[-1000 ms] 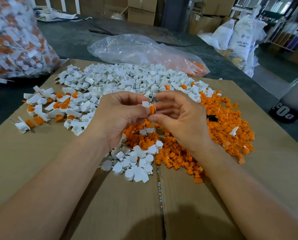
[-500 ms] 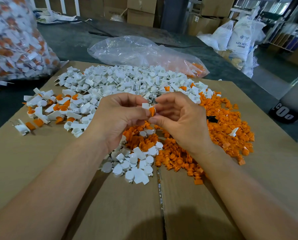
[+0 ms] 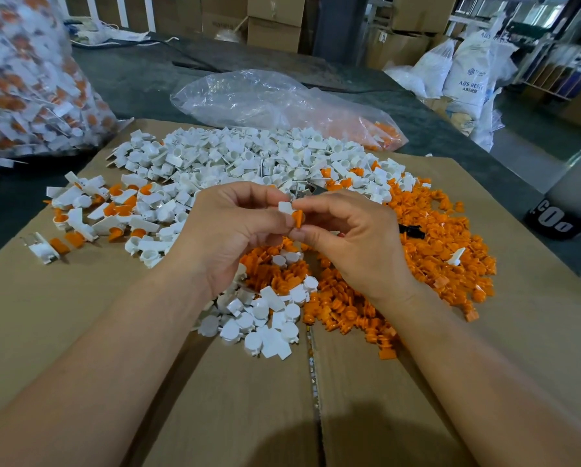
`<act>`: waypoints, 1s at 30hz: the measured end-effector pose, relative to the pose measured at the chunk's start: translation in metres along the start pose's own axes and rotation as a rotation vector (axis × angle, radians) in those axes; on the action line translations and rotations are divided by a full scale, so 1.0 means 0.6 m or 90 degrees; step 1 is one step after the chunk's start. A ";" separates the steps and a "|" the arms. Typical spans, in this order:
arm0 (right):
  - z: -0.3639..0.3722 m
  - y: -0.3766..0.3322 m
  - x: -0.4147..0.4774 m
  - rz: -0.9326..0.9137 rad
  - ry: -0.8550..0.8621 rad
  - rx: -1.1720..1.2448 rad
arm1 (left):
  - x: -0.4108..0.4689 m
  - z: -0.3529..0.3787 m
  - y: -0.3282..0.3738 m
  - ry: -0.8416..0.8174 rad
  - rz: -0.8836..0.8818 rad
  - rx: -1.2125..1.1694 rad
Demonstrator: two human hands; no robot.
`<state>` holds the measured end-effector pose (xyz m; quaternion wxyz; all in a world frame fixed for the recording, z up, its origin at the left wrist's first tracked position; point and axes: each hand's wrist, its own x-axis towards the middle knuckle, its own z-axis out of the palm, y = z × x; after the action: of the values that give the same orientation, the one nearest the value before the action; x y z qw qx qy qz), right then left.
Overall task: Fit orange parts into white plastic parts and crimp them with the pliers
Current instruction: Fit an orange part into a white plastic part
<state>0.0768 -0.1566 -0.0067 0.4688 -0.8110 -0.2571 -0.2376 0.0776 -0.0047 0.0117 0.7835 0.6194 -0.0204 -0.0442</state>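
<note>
Hundreds still to do, judging by the heaps: white parts (image 3: 248,156) piled across the far half of the cardboard (image 3: 80,332), orange parts (image 3: 434,237) along its right side. Only a small batch of joined pieces (image 3: 113,214) near its left edge. Above its middle, left hand (image 3: 228,230) pinching one white part (image 3: 285,207), right hand (image 3: 349,237) pinching one orange part (image 3: 297,218), touching, seemingly not yet pushed home. No pliers clearly in sight; crimping still ahead.

Pinched white part (image 3: 285,207) and orange part (image 3: 297,218) mostly covered by fingertips (image 3: 279,221); seating between them cannot be told. Behind right hand (image 3: 356,237), pliers (image 3: 411,230) largely hidden. Blurred bag (image 3: 29,79) at left, cut by frame edge.
</note>
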 end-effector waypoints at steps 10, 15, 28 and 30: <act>0.004 0.002 0.000 -0.020 0.023 0.041 | 0.000 -0.003 0.002 -0.013 -0.021 -0.001; 0.001 0.004 0.000 -0.012 0.004 0.025 | -0.001 -0.002 0.001 -0.016 -0.026 0.004; 0.001 0.007 0.002 0.033 -0.060 0.089 | -0.002 -0.004 0.005 -0.008 -0.079 -0.033; 0.002 0.007 0.002 0.030 -0.059 0.094 | -0.002 -0.005 0.006 -0.007 -0.081 -0.031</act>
<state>0.0803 -0.1574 -0.0091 0.5204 -0.7902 -0.2759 -0.1690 0.0768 -0.0010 0.0143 0.7938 0.6000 0.0157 -0.0980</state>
